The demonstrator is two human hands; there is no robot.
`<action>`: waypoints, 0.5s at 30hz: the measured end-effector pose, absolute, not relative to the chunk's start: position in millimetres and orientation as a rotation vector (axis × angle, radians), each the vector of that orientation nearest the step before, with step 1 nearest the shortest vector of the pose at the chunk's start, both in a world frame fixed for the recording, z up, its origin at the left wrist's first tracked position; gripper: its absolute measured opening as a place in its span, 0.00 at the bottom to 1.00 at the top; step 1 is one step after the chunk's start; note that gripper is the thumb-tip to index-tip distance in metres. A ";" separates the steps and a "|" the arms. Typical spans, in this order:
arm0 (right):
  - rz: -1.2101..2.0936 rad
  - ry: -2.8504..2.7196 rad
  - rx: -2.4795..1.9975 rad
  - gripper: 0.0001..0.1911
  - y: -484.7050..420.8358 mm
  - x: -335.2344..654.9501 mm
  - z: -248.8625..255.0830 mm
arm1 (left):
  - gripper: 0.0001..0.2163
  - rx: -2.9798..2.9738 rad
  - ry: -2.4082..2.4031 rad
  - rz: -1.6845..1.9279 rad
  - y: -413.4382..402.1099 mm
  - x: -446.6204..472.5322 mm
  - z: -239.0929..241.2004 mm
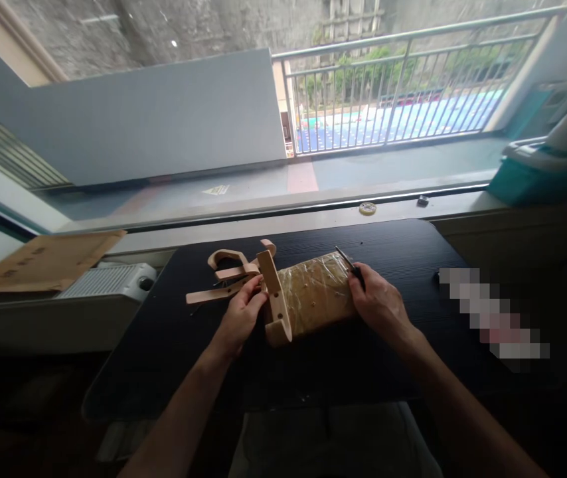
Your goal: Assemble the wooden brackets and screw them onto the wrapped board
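Note:
A brown cardboard box (319, 300) wrapped in clear tape lies on the black table, with several small screws scattered on its top. Against its left end leans a curved wooden hook (274, 297) with dark screw holes. The fingers of my left hand (240, 315) are pinched at the hook's left side; whether a small part is between them is hidden. My right hand (379, 295) is closed round the dark handle of a screwdriver (347, 257), whose shaft points away to the upper left, over the box. More wooden hooks (216, 295) lie left of the box.
The black table (174, 358) stands below a window sill that bears a roll of tape (368, 208) and a small dark object (422, 200). A brown envelope (44, 260) rests over a white radiator (109, 282) at left. At right a teal bin (537, 176) stands by the window.

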State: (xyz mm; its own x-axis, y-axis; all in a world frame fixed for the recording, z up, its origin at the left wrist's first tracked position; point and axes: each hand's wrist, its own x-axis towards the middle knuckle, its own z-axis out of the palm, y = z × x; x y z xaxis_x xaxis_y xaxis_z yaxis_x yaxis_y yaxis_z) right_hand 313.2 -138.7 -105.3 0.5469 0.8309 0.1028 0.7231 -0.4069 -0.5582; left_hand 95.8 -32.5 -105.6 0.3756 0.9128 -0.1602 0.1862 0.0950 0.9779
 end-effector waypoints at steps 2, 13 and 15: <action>0.262 -1.250 -2.234 0.19 -139.3 312.7 -106.1 | 0.22 1.493 1.058 0.672 -24.9 94.2 -102.5; 0.261 -1.242 -2.241 0.20 -141.2 309.8 -111.3 | 0.16 1.844 0.803 0.096 28.8 94.0 -56.6; 0.265 -1.248 -2.243 0.21 -140.7 308.9 -110.7 | 0.17 1.846 0.761 0.012 34.9 94.9 -52.9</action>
